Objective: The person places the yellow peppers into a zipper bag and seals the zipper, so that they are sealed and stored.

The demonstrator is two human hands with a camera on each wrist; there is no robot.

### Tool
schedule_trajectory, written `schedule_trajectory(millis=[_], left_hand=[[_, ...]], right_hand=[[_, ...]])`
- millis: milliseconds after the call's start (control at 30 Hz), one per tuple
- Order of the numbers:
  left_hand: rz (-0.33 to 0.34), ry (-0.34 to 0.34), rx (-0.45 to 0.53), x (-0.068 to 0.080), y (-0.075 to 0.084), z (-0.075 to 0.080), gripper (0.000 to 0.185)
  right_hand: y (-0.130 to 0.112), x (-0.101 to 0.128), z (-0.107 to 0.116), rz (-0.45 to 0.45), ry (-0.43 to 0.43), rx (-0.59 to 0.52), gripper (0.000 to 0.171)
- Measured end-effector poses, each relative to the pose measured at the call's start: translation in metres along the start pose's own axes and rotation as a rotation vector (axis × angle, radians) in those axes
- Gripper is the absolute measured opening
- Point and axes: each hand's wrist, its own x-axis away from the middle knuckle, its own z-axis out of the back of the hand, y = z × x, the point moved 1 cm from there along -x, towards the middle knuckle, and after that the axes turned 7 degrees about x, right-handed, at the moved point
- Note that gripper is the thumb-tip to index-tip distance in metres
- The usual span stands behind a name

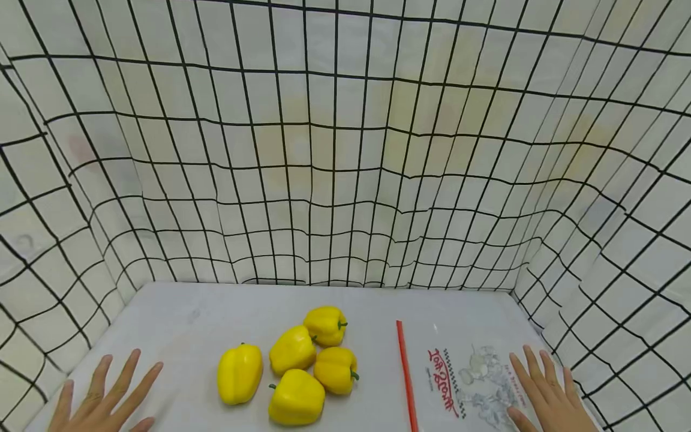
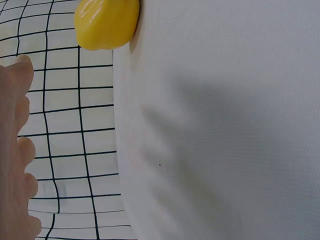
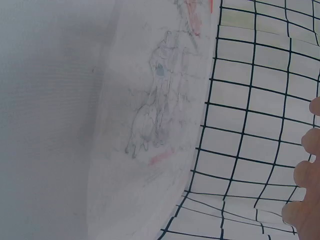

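Several yellow bell peppers [image 1: 297, 397] lie grouped on the white table, with one bell pepper [image 1: 240, 374] a little apart on the left. To their right a clear zip bag [image 1: 439, 372] with a red strip and printed red lettering lies flat. My left hand [image 1: 105, 399], fingers straight and spread, is held over the table left of the peppers and holds nothing. My right hand [image 1: 550, 393] hovers with straight fingers at the bag's right side, also without anything in it. One bell pepper [image 2: 106, 24] shows at the top of the left wrist view.
The white tabletop [image 1: 189, 318] is enclosed at the back and sides by white cloth walls [image 1: 345, 144] with a black grid pattern. In the left wrist view a hand's shadow falls on the tabletop.
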Motion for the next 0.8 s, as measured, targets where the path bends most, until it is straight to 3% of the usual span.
schedule_trajectory(millis=[233,467,800], left_hand=[[0.036,-0.064,-0.004,0.003,-0.004,-0.001,0.107],[0.001,-0.046,0.028,0.004,0.000,0.003,0.106],[0.009,-0.082,0.071,0.000,0.007,0.012,0.102]], right_hand=[[-0.002,0.000,-0.004,-0.002,0.019,-0.034,0.105],[-0.004,0.000,-0.006,-0.006,0.027,-0.041,0.103],[-0.010,-0.005,-0.002,-0.021,-0.047,-0.130,0.095]])
